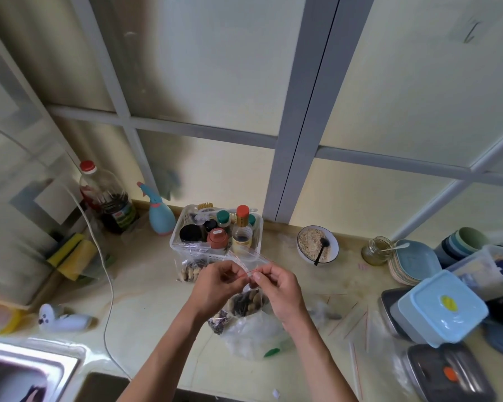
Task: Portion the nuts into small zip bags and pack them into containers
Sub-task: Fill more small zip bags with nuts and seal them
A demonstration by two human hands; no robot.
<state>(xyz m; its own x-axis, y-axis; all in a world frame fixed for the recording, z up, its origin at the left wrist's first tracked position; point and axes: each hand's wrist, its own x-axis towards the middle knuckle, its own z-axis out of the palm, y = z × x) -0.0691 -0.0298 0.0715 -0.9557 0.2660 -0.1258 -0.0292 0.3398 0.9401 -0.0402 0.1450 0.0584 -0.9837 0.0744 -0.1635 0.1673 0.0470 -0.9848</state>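
Note:
Above the counter's middle, my left hand point(219, 282) and my right hand point(276, 288) pinch the red-lined mouth of a small clear zip bag point(249, 258), one hand at each side; the bag looks empty. Right below the hands stands a large open plastic bag of mixed nuts point(246, 311). A filled small zip bag of nuts point(190, 269) lies to the left, against a white basket. Light-blue lidded containers point(439, 309) are stacked at the right, with a steel container point(447, 372) in front of them.
The white basket point(177, 236) holds sauce bottles. A bowl of grain with a black spoon point(317, 243), a glass jar point(375, 250) and stacked plates point(413, 264) stand at the back right. Loose empty zip bags point(352, 320) lie right of the nuts. A sink point(26, 369) is at front left.

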